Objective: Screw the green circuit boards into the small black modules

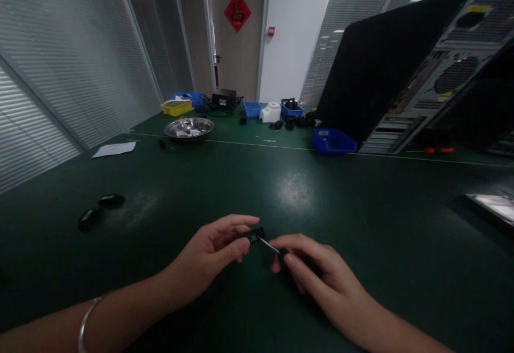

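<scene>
My left hand [219,248] pinches a small black casing with a green circuit board [254,235] between thumb and fingers, just above the green table. From the other side my right hand [317,270] grips a small screwdriver [271,245] by its dark handle. Its thin metal shaft points left, and the tip meets the casing's right end or lies very close to it; I cannot tell which. Two similar black casings, one nearer [89,217] and one farther [111,200], lie on the table to the left.
A metal bowl [188,129] of small parts and a sheet of paper [115,149] stand at the back left. A blue bin [334,142] sits before a large black computer case [373,58]. Farther back are a yellow tray [176,109] and a blue tray [252,109].
</scene>
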Demonstrator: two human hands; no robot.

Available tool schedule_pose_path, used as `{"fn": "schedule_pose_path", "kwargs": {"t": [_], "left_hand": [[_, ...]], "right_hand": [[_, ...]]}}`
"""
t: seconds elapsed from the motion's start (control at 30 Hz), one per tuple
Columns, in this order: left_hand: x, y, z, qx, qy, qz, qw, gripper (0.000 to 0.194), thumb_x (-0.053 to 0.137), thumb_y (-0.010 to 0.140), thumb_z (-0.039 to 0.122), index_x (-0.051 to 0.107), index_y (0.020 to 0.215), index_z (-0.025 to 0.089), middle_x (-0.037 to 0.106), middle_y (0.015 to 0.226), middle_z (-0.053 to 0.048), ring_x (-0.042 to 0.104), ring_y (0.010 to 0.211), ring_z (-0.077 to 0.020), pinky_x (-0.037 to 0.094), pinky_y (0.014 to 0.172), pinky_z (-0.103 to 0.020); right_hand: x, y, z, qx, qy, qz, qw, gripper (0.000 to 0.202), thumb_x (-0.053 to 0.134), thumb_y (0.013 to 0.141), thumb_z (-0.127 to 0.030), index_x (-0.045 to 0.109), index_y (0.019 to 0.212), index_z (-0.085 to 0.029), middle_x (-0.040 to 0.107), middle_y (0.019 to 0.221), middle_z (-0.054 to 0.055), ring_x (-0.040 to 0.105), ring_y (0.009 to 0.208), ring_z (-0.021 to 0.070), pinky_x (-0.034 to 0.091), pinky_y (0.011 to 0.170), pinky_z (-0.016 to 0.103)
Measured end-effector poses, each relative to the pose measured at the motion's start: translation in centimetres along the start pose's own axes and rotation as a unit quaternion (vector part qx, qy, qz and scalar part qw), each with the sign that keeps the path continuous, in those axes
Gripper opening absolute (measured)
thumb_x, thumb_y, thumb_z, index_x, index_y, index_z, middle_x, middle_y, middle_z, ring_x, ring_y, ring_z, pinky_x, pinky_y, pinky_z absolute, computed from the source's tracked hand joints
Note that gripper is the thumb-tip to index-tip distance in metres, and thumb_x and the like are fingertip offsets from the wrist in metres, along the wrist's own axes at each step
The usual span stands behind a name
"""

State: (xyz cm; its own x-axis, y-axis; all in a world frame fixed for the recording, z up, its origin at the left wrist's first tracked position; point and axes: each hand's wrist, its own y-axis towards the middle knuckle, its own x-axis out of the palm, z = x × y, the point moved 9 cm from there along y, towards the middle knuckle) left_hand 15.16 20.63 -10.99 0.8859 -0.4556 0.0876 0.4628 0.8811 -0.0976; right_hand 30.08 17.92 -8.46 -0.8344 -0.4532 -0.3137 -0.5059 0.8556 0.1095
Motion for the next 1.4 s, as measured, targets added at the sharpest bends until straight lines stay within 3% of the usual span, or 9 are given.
{"fn": "schedule_pose_path", "kwargs": {"t": [0.17, 0.47, 0.77, 0.97, 1.4], "left_hand": [[-0.3, 0.0, 0.1, 0.0, 0.027, 0.021, 0.999, 0.023, 0.063, 0.089, 0.027, 0.072, 0.11, 0.024, 0.064, 0.085, 0.0, 0.053, 0.072, -0.0124, 0.044, 0.071, -0.026], [-0.7, -0.2, 1.1, 0.032, 0.095, 0.037, 0.994, 0.025, 0.06, 0.09, 0.028, 0.073, 0.112, 0.03, 0.062, 0.103, -0.002, 0.056, 0.092, -0.0177, 0.045, 0.08, -0.029], [-0.4, -0.3, 1.5, 0.038, 0.142, 0.015, 0.989, 0.028, 0.059, 0.09, 0.029, 0.072, 0.115, 0.032, 0.061, 0.095, -0.001, 0.051, 0.075, -0.0141, 0.041, 0.075, -0.03], [-0.3, -0.2, 1.1, 0.027, 0.138, -0.005, 0.99, 0.03, 0.06, 0.089, 0.029, 0.072, 0.116, 0.029, 0.059, 0.088, -0.001, 0.05, 0.074, -0.0145, 0.039, 0.071, -0.028], [-0.4, 0.0, 0.9, 0.01, 0.138, 0.006, 0.99, 0.028, 0.065, 0.084, 0.03, 0.075, 0.11, 0.028, 0.057, 0.082, 0.0, 0.048, 0.069, -0.0141, 0.038, 0.066, -0.027]], "right_hand": [[0.0, 0.2, -0.1, -0.001, -0.013, -0.002, 1.0, 0.026, 0.047, 0.103, -0.03, 0.064, 0.122, -0.027, 0.07, 0.091, 0.001, 0.053, 0.062, 0.0105, 0.042, 0.056, 0.023], [-0.2, 0.1, 0.1, 0.015, -0.019, 0.009, 1.0, 0.027, 0.048, 0.102, -0.032, 0.065, 0.121, -0.024, 0.07, 0.089, 0.002, 0.053, 0.059, 0.0107, 0.041, 0.052, 0.022], [-0.1, -0.2, 0.5, 0.002, -0.009, 0.002, 1.0, 0.027, 0.049, 0.102, -0.032, 0.065, 0.123, -0.026, 0.072, 0.088, 0.002, 0.051, 0.057, 0.0097, 0.04, 0.05, 0.021], [-0.3, 0.0, 0.6, 0.007, 0.008, 0.009, 1.0, 0.029, 0.051, 0.101, -0.032, 0.068, 0.122, -0.022, 0.073, 0.084, 0.005, 0.051, 0.054, 0.0096, 0.038, 0.047, 0.021], [0.0, -0.2, -0.2, -0.015, 0.017, -0.013, 1.0, 0.027, 0.054, 0.099, -0.03, 0.072, 0.117, -0.022, 0.075, 0.082, 0.006, 0.05, 0.053, 0.0102, 0.039, 0.048, 0.022]]}}
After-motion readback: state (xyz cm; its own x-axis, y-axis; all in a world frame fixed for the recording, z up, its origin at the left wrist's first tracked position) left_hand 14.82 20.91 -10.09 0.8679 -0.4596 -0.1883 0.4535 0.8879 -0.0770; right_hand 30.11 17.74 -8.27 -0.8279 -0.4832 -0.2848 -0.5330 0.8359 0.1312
